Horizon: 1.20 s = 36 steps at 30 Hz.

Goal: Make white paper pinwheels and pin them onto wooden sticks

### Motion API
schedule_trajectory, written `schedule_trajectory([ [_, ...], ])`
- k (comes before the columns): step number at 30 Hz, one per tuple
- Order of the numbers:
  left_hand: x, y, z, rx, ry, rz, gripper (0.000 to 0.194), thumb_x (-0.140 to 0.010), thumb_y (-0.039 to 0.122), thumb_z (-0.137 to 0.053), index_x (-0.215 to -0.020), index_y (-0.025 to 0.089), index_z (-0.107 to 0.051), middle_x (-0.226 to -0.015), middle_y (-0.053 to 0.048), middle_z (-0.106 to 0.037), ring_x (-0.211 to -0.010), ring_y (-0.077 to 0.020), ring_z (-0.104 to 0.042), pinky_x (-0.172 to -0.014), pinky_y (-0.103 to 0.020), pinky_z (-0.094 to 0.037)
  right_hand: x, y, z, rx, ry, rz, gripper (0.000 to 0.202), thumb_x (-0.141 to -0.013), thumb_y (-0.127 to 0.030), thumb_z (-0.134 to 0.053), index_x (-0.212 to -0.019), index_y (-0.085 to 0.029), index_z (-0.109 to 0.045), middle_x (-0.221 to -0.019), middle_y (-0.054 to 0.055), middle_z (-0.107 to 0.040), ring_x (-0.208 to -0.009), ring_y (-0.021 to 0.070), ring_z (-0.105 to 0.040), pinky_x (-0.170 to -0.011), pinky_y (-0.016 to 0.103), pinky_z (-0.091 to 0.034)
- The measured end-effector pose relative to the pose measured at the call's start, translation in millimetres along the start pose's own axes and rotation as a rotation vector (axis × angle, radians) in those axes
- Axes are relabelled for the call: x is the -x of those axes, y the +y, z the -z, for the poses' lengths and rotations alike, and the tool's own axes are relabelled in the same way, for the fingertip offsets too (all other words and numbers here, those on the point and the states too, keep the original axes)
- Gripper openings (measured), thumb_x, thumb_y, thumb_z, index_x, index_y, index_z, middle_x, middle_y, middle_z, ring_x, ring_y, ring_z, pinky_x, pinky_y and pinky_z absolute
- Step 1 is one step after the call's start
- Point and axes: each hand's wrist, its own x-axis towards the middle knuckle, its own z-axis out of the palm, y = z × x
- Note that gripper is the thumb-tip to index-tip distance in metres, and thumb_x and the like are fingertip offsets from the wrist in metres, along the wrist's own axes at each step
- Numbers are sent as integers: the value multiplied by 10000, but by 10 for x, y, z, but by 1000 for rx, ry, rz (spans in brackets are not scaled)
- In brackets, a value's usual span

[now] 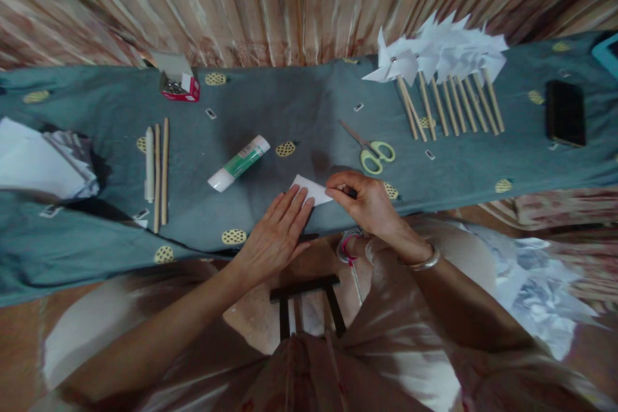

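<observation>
A small folded piece of white paper (310,188) lies on the cloth near the table's front edge. My left hand (277,226) rests flat on its left part, fingers stretched out. At the paper's right corner, my right hand (363,201) is closed in a pinch on it. Just beyond my right hand are scissors (371,148) with light green handles. A white and green glue tube (239,163) lies beyond my left hand.
White paper pinwheels (444,55) on sticks lie at the back right, near a dark phone-like object (565,113). On the left are wooden sticks (165,170), a small red box (179,85) of metal bits and stacked paper (41,161). Crumpled paper (543,293) is at lower right.
</observation>
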Motion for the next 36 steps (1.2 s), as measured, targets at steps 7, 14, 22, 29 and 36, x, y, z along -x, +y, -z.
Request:
schedule_trajectory([
  [7, -12, 22, -15, -43, 13, -9, 795, -943, 433, -564, -1490, -53, -255, -1522, -323, -379, -1476, -393, -291, -1177, -529, -345, 64, 5, -76, 153, 54, 152, 134, -886, -296, -667, -964, -188, -682, -1018, 88, -722, -964, 235, -664, -891, 373, -525],
  [14, -20, 35, -16, -59, -4, -1, 785, -952, 442, -535, -1484, -66, -259, -1523, -334, -367, -1483, -400, -263, -1172, -545, -352, 148, -59, -277, 215, 62, 195, 349, -895, -329, -624, -1207, -179, -584, -1334, 154, -598, -1246, 309, -537, -1074, 510, -438],
  [22, -20, 30, -19, -31, -24, 7, 777, -952, 418, -539, -1494, -58, -250, -1536, -335, -341, -1490, -402, -237, -1177, -556, -343, 162, -132, -297, 216, 17, 108, 381, -885, -297, -588, -1247, -187, -547, -1401, 164, -534, -1305, 323, -480, -1084, 511, -419],
  [29, -34, 37, -28, -54, -40, 11, 763, -946, 405, -557, -1494, -43, -272, -1547, -320, -335, -1489, -402, -244, -1181, -561, -334, 156, -122, -308, 232, 45, 74, 397, -845, -213, -562, -1240, -164, -554, -1409, 170, -537, -1310, 326, -475, -1091, 519, -400],
  [36, 191, -29, 80, -56, -39, 17, 749, -949, 301, -566, -1535, 9, -202, -1533, -299, -380, -1494, -375, -250, -1165, -550, -365, 191, 43, -186, 212, 109, 26, 394, -834, -162, -516, -1225, -157, -571, -1406, 168, -530, -1309, 313, -483, -1101, 520, -399],
])
